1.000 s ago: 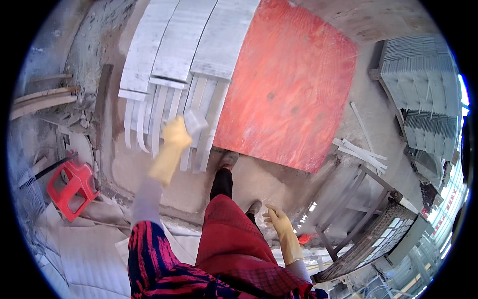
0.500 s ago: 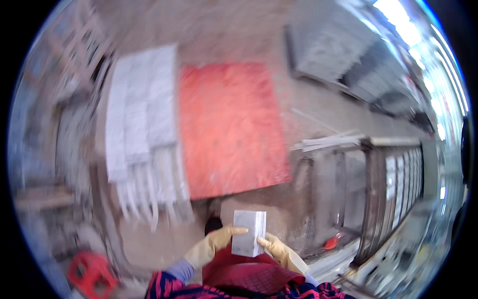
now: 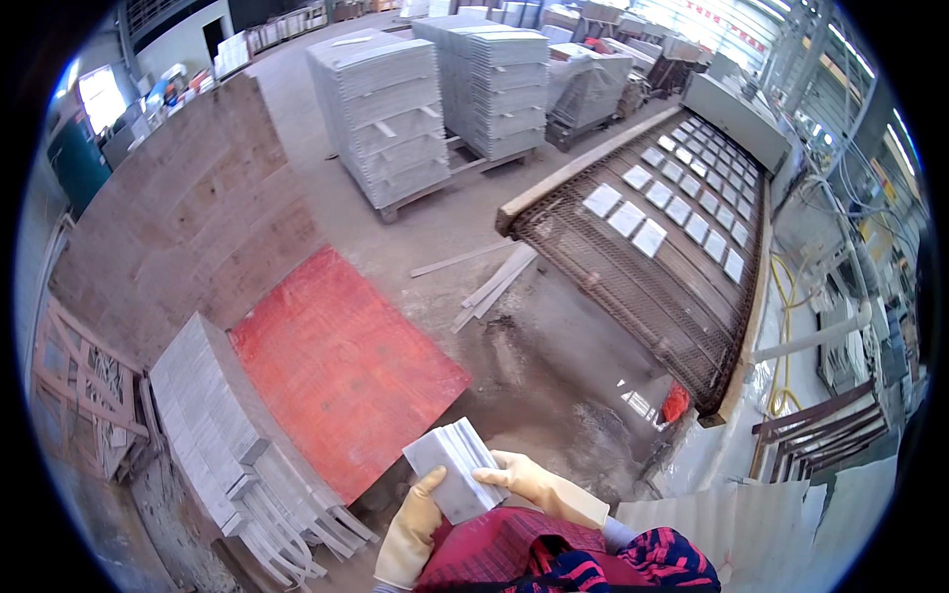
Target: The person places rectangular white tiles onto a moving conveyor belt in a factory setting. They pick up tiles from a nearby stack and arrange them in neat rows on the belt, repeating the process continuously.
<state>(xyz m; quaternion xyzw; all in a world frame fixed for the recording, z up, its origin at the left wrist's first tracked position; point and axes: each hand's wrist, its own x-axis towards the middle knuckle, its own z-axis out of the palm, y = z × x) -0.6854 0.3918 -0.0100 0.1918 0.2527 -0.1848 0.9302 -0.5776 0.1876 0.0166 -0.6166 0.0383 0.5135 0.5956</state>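
Both gloved hands close on a small stack of pale grey tiles (image 3: 456, 480): the left hand (image 3: 413, 524) grips its near edge, the right hand (image 3: 529, 481) its right side. Just beyond the grip lies a red board (image 3: 336, 366), with rows of grey tiles (image 3: 213, 425) left of it.

A grey, dusty concrete floor (image 3: 554, 366) fills the middle of the frame, with a red board (image 3: 341, 371) lying flat on it left of centre. Rows of pale tiles (image 3: 213, 425) stand on edge at lower left, loose slats (image 3: 489, 282) lie near the centre, and pallets stacked with grey slabs (image 3: 390, 119) sit at the top.
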